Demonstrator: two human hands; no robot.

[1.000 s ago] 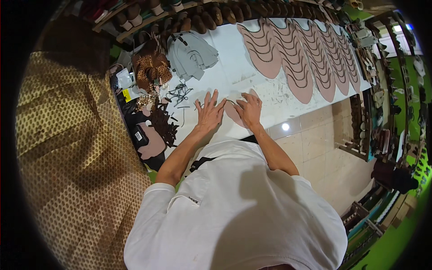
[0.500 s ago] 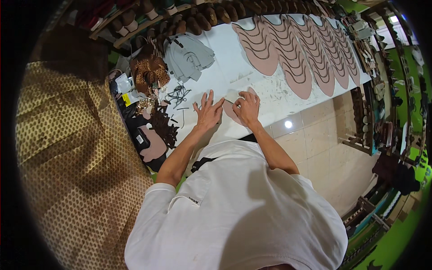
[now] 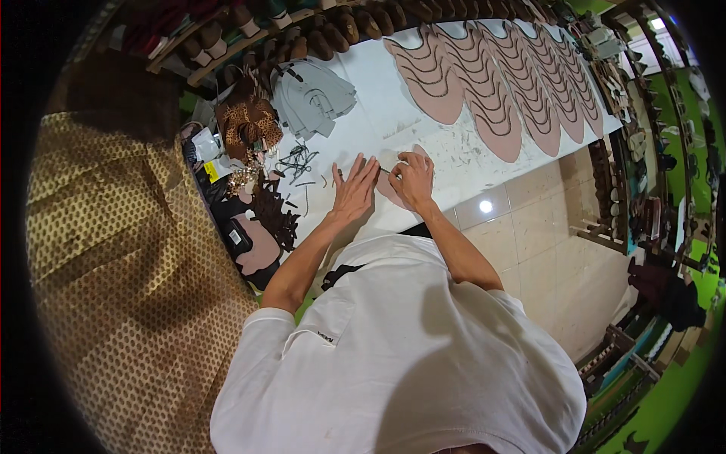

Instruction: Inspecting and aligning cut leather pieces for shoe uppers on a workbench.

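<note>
On the white tabletop (image 3: pixel 363 98), a pink cut piece (image 3: pixel 392 191) lies partly under my right hand (image 3: pixel 414 183). The fingers of that hand are pinched together over the piece, and a thin dark strip (image 3: pixel 386 172) shows at their tips. Just to the left, my left hand (image 3: pixel 354 191) lies flat with its fingers stretched out and its fingertips close to the strip's end. Nothing is gripped in it. Where the strip runs under the right fingers is hidden.
Fanned rows of pink pieces with dark curved edges (image 3: pixel 491 98) cover the far right of the table. Grey cut pieces (image 3: pixel 314 98), loose dark strips (image 3: pixel 299 160), leopard-print pieces (image 3: pixel 253 121) and brown scraps (image 3: pixel 274 212) lie at left. Shoe lasts (image 3: pixel 348 30) line the back.
My left hand's fingers have drawn closer together and tilted toward the right hand. My right hand stays pinched over the pink piece, shifted only slightly.
</note>
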